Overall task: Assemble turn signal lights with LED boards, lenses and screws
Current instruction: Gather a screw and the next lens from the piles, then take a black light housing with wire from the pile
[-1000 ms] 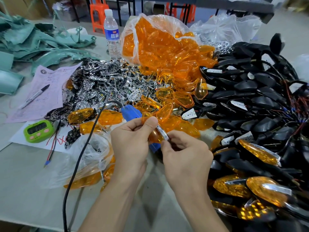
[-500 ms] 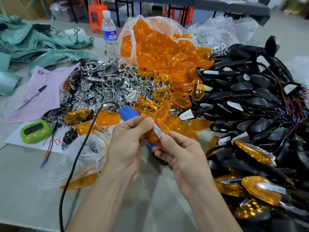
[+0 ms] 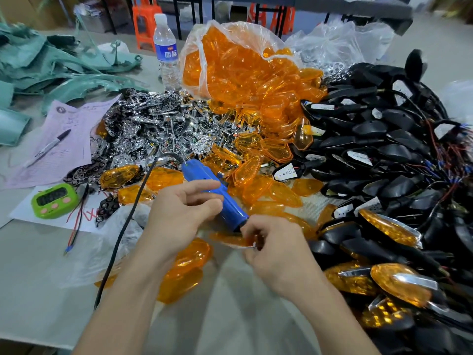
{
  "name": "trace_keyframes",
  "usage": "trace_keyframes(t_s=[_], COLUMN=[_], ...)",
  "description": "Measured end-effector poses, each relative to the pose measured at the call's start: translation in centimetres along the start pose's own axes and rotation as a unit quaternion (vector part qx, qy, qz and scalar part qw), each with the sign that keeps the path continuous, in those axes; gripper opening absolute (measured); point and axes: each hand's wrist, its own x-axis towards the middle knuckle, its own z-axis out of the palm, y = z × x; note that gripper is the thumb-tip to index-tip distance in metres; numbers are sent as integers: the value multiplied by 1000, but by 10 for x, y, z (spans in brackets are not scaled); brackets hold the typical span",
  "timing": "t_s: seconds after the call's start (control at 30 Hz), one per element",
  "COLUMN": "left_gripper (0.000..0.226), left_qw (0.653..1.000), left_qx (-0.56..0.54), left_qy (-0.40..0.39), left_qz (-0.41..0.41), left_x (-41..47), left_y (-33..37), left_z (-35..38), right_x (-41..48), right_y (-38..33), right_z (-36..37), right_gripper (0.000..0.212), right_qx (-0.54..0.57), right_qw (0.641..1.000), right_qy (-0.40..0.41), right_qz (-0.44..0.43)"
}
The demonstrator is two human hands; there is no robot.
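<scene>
My left hand (image 3: 179,216) curls its index finger and thumb around the blue electric screwdriver (image 3: 230,208), which lies on the table with its tip pointing toward me. Just below that tip, my right hand (image 3: 276,254) pinches an orange lens with a chrome trim piece (image 3: 230,239) low over the table. Loose orange lenses (image 3: 271,193) lie behind the hands. A pile of chrome reflector pieces (image 3: 158,129) sits at centre left, and black housings with wires (image 3: 384,149) are heaped on the right.
A clear bag of orange lenses (image 3: 238,67) stands at the back. Finished lights (image 3: 399,280) lie at the near right. The screwdriver's black cable (image 3: 120,239) runs toward me on the left. A green timer (image 3: 53,201), a pen (image 3: 48,147) and a water bottle (image 3: 166,52) are on the left.
My left hand has let go of the orange lens and moved onto the blue screwdriver. My right hand has lowered the lens toward the table.
</scene>
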Motion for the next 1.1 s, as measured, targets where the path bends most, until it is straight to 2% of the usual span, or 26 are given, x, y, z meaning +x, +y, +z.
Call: trace_keyframes(t_s=[0.07,0.17,0.23,0.3,0.4,0.53,0.6,0.67,0.77,0.83,0.93,0.97,1.1], left_gripper=[25,25,25,23,20,23,24,23,22,21,21,21,17], left_qw=[999,999,999,998,998,999,999,999,999,999,999,999,997], left_qx=[34,41,42,33,23,0,-10,-13,-16,-16,-17,-19,-58], left_qy=[12,28,34,45,57,48,45,46,49,47,41,37,29], left_qz=[0,-3,1,1,5,11,11,14,18,21,27,30,41], left_x=[0,-2,-3,-4,-2,1,2,4,7,9,13,14,16], left_y=[-5,-9,-10,-7,-1,5,5,4,4,6,10,12,22], left_z=[-3,-1,-1,-1,2,12,13,11,7,6,9,11,24], right_x=[-5,-9,-3,20,84,139,146,148,150,151,150,150,132], right_y=[-10,-22,-27,-24,-3,27,42,50,48,42,18,6,-38], right_z=[8,15,-6,-37,-72,-76,-70,-64,-67,-74,-91,-97,-116], right_gripper=[17,23,27,21,26,46,43,29,10,8,34,37,26], right_qx=[-117,-250,-236,-227,-315,-402,-415,-430,-483,-481,-402,-371,-276], right_qw=[992,960,964,971,949,915,908,900,868,868,903,914,932], right_qy=[-42,-92,-99,-62,19,-27,-14,31,67,79,120,137,167], right_qz=[-37,-89,-66,-31,-8,-27,-50,-67,-91,-100,-90,-95,-167])
